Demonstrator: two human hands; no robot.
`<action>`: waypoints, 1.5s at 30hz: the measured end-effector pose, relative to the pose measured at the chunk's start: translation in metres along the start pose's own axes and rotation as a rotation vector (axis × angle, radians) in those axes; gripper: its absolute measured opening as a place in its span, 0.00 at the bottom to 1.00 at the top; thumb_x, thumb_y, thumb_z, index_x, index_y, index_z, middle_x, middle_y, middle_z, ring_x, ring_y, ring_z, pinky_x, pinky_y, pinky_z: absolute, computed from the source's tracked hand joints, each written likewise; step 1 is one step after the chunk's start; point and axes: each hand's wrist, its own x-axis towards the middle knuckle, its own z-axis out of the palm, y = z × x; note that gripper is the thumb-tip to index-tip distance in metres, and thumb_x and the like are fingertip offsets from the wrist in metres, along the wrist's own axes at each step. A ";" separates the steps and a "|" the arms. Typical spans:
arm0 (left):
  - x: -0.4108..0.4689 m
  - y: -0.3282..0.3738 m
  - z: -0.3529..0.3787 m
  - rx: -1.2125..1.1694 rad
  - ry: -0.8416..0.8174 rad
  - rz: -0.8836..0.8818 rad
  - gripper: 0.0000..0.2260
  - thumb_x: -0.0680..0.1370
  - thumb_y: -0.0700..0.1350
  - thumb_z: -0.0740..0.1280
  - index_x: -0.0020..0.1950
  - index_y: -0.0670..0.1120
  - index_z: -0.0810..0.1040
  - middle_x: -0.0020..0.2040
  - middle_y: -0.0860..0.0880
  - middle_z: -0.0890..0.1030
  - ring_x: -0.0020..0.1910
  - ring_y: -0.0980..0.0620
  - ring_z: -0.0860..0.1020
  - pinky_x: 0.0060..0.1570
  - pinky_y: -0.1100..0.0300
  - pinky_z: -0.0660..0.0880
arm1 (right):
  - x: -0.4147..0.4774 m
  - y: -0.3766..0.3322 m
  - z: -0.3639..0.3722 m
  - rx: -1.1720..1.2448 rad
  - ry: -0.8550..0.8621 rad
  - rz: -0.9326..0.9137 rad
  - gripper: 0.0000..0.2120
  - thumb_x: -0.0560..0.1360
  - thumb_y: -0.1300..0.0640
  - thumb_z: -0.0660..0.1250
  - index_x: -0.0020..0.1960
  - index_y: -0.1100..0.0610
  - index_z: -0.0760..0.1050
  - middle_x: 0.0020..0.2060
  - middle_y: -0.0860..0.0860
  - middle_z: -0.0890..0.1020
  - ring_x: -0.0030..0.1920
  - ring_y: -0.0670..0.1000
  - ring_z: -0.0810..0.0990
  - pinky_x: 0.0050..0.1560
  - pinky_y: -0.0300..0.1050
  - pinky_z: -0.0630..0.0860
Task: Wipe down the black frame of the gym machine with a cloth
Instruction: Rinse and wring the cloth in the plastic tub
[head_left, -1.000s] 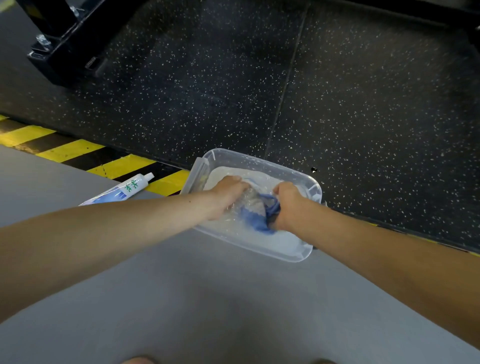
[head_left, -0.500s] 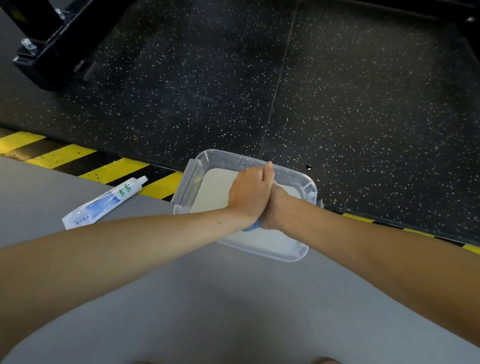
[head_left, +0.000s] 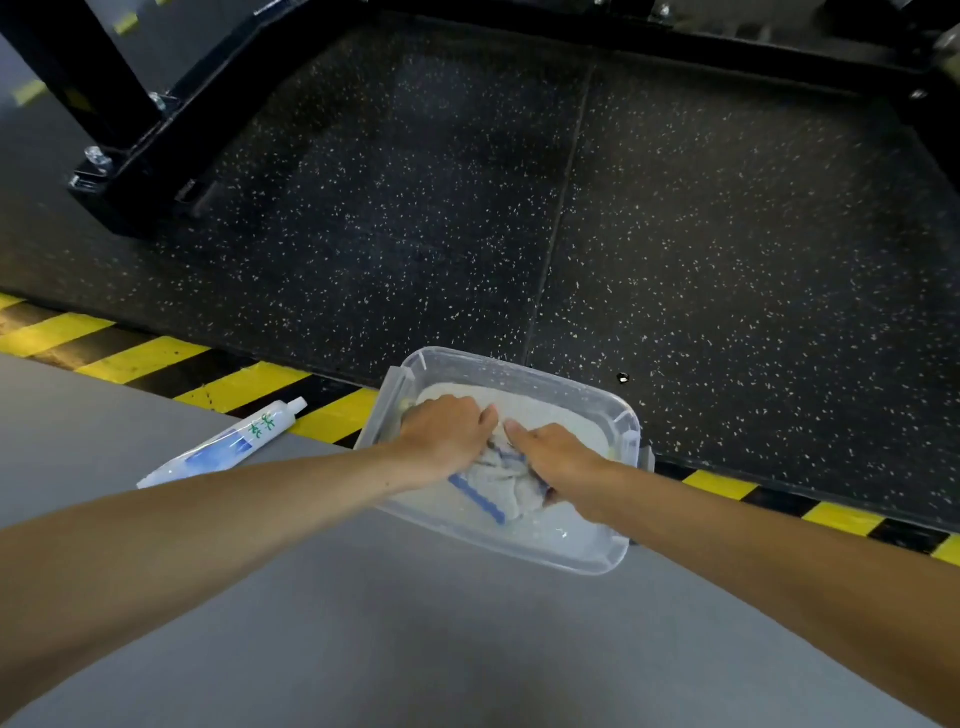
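Cloth (head_left: 501, 475): pale, with a blue band, lying bunched in cloudy water inside a clear plastic tub (head_left: 621, 415). The tub is set on the grey floor at the edge where yellow-and-black hazard tape (head_left: 145, 358) borders the speckled rubber mat (head_left: 675, 249).

Left hand (head_left: 447, 431): laid over the far left part of the cloth, fingers curled down onto it; the cloth is pressed or gripped there, though how tightly cannot be told.

Right hand (head_left: 558, 454): placed just beside the left, fingers closed on the right part of the bundle, the thumb pointing toward the other hand.

Black frame (head_left: 156, 140): seen at the far left corner of the mat and along its far edge, well apart from the tub. No wiping of it is yet judged to have been done.

Tube (head_left: 228, 441): white and blue, capped, lying on the grey floor beside the tape, left of the tub, untouched.

Step in hand, as judged: the cloth is being wetted and worked before wiping. For a good result, the whole bundle should be gathered between both hands, lifted just above the water and wrung by twisting in opposite directions, so that it is damp and not dripping. Wringing should be kept over the tub, so that the grey floor and mat are not splashed. The tub's near rim should not be leaned on, as tipping is judged possible.
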 end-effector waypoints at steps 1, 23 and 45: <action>0.001 -0.004 -0.003 0.033 -0.063 -0.003 0.23 0.83 0.54 0.48 0.47 0.42 0.78 0.47 0.43 0.80 0.47 0.44 0.78 0.47 0.54 0.72 | -0.001 0.000 -0.004 -0.148 0.012 -0.049 0.20 0.80 0.43 0.58 0.53 0.61 0.74 0.45 0.54 0.79 0.43 0.52 0.78 0.41 0.47 0.81; 0.002 0.012 0.013 -0.911 -0.183 -0.388 0.07 0.78 0.42 0.60 0.50 0.44 0.78 0.43 0.45 0.80 0.37 0.48 0.77 0.30 0.62 0.70 | 0.006 0.000 0.003 0.526 0.023 0.158 0.24 0.81 0.40 0.51 0.57 0.57 0.76 0.49 0.57 0.83 0.46 0.58 0.82 0.43 0.52 0.79; -0.012 0.048 0.008 -0.350 0.258 -0.064 0.23 0.84 0.50 0.49 0.42 0.39 0.76 0.48 0.37 0.80 0.50 0.37 0.77 0.43 0.54 0.66 | -0.011 -0.001 0.008 0.552 -0.066 0.127 0.23 0.83 0.52 0.50 0.29 0.55 0.61 0.18 0.50 0.63 0.19 0.48 0.56 0.22 0.32 0.53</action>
